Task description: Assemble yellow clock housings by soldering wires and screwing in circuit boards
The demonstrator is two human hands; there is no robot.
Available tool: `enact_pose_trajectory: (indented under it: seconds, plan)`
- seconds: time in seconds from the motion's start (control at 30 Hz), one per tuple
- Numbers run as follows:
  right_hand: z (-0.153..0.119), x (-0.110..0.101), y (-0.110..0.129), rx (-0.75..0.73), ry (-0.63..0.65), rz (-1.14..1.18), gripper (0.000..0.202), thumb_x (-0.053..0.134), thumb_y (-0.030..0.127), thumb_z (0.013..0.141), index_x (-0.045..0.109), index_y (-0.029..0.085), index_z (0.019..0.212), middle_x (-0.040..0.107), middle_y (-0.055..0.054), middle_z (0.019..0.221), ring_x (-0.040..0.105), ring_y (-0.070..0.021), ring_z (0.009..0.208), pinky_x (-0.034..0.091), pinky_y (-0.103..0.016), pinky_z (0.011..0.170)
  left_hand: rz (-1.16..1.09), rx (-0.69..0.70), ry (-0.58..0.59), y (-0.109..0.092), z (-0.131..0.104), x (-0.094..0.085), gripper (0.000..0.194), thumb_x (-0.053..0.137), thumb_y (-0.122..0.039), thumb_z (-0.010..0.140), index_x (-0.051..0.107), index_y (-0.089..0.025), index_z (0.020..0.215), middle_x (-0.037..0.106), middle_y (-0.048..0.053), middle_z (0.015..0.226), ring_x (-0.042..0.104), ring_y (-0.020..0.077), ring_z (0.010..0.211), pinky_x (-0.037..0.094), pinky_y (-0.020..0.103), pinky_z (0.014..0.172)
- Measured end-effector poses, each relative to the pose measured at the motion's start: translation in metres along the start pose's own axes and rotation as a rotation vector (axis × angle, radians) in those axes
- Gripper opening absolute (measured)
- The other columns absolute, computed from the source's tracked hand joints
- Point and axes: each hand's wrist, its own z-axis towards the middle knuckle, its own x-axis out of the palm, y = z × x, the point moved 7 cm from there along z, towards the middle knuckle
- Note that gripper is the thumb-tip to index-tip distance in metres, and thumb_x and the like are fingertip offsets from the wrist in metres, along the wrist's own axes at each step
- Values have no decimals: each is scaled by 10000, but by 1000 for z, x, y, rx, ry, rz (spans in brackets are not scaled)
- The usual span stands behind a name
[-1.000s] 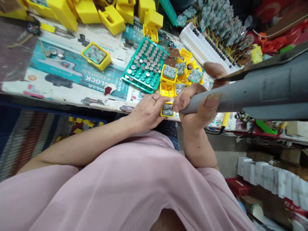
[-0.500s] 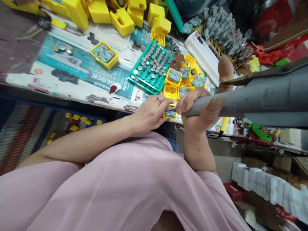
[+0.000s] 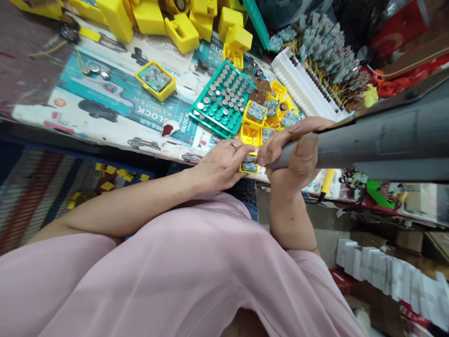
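Observation:
My left hand point(image 3: 221, 161), a ring on one finger, is closed on the edge of a small yellow plastic case point(image 3: 249, 167) at the table's front edge. Inside that case sits a grey part. In my right hand point(image 3: 294, 147) is a grey electric screwdriver point(image 3: 343, 145), its body running out to the right edge of view. The driver's bit end reaches the case from the right; whether it touches a screw I cannot make out. My right fingers wrap the front of the tool and partly hide its tip.
Just beyond the hands stands a green tray point(image 3: 224, 100) of button cells. More yellow cases point(image 3: 253, 135) with grey parts sit beside it. A white rack point(image 3: 305, 84) holds wired grey parts. Another yellow case point(image 3: 156, 80) lies left, and yellow shells point(image 3: 182, 32) are piled at the back.
A right-hand digit that stuck up off the screwdriver has come down onto its upper side. The left hand stays on the yellow case. The whole view has shifted slightly.

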Motion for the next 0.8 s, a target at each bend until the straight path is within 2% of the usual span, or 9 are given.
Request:
enact_pose_trajectory:
  seconds: [0.1,0.17,0.23,0.33,0.4,0.53,0.6,0.7,0.8]
  plan:
    - [2,1,16,-176,-119,106,331,449,683,911,490,359,963,330,84,541,383,-135,379,441,-301,447,11,13,-24,-1,0,-3,390,624,-243,877,543,-79,1222,662,155,1049,645,293,1002,538,392,849]
    - [3,2,24,-189,-141,118,317,462,665,912,520,356,950,302,89,510,353,-130,358,423,-293,428,15,7,-9,0,0,-2,390,625,-243,881,541,-87,1228,660,156,1068,640,290,1016,539,394,856]
    - [5,0,31,-175,-126,132,413,456,702,897,537,310,795,286,76,488,355,-121,360,414,-285,413,16,1,12,1,-1,-1,400,619,-252,894,535,-89,1250,658,160,1090,635,287,1027,539,399,865]
    - [8,-5,44,-200,-61,235,553,463,685,898,438,245,564,313,49,450,367,-104,354,367,-260,364,31,15,31,0,-2,1,415,600,-270,918,535,-97,1289,658,148,1088,635,278,1017,540,403,869]
    - [8,-11,52,-253,-55,293,543,514,619,897,426,231,527,345,44,440,376,-96,340,341,-245,336,48,35,46,-4,-4,1,400,602,-287,927,557,-108,1281,659,138,1093,638,267,1021,538,397,888]
    - [8,-29,53,-305,-190,344,460,594,529,885,491,232,549,367,60,443,400,-88,318,347,-217,319,85,58,12,-8,-6,-17,414,625,-393,927,608,-128,1245,647,171,1213,625,283,1112,524,420,945]
    - [8,-39,49,-296,-256,375,376,611,493,883,561,246,604,389,72,451,395,-83,308,354,-202,313,170,32,-37,0,-4,-33,359,596,-381,937,636,-170,1224,661,156,1234,623,297,1137,517,443,932]
    - [7,-51,42,-270,-309,410,206,646,466,859,669,284,767,424,88,464,381,-76,299,362,-185,303,330,-86,-67,29,4,-54,331,576,-309,911,652,-199,1214,666,136,1281,596,322,1219,483,484,968]
    - [6,-56,39,-260,-316,436,208,651,481,855,697,283,810,430,92,461,397,-71,304,388,-179,315,389,-144,39,54,18,-53,518,615,-381,854,597,-146,1316,571,183,1445,470,370,1395,395,551,1101]
